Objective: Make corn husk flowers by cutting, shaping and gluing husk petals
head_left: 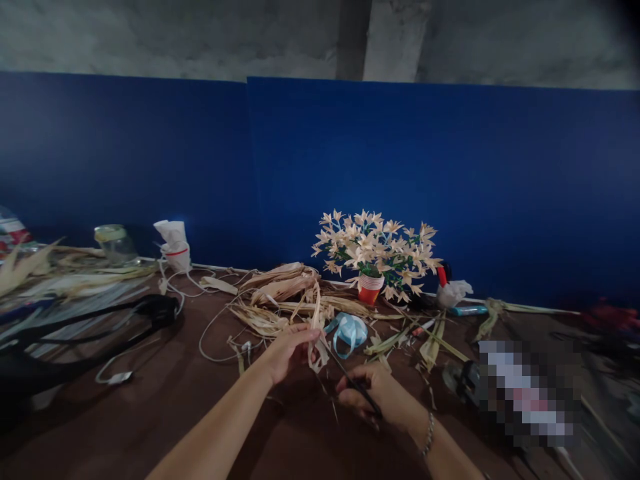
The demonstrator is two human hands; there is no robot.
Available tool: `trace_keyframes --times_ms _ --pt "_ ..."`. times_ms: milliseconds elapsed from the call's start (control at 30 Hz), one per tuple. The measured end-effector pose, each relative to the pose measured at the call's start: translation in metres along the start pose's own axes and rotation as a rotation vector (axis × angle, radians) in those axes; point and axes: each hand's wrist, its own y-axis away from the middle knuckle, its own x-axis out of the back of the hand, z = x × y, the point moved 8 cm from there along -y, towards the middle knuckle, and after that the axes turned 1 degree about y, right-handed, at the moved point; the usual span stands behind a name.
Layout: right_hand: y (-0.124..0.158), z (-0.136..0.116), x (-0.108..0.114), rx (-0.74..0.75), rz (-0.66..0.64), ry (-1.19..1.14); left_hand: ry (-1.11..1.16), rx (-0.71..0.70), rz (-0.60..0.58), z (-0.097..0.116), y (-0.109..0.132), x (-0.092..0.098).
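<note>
My left hand (293,350) is closed on a pale dried corn husk (317,347), whose long upper end rises above the fingers and whose ragged lower end hangs below. In my right hand (373,390) is a pair of scissors (345,372) with dark handles; the fingers wrap round them. Their blades point up and left to the edge of the husk, close to my left fingers. Whether the blades are apart I cannot make out. Just behind the hands lies a roll of light blue ribbon (350,331). A heap of dried husks (285,287) spreads beyond it.
Pale husk flowers (370,243) stand in an orange cup (370,290) at the back. A glass jar (116,245), a white paper cup (175,250) and a white cable (205,340) are to the left. A teal box (469,311) lies right, before the blue partition (400,147).
</note>
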Motion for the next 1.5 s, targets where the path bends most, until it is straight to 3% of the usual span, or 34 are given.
trace_keyframes --times_ms 333,633,900,1500 --pt "-0.001 0.007 0.002 -0.044 0.008 0.053 -0.082 -0.061 -0.012 0.003 -0.002 0.002" --pt "-0.002 0.008 0.002 -0.065 0.014 0.068 -0.051 -0.090 0.128 0.006 -0.005 0.015" --pt "-0.003 0.012 0.002 -0.074 0.012 0.078 -0.068 -0.121 0.080 0.008 -0.004 0.007" --pt "-0.004 0.006 0.003 0.060 0.024 0.068 -0.106 -0.188 0.124 0.015 -0.002 0.008"
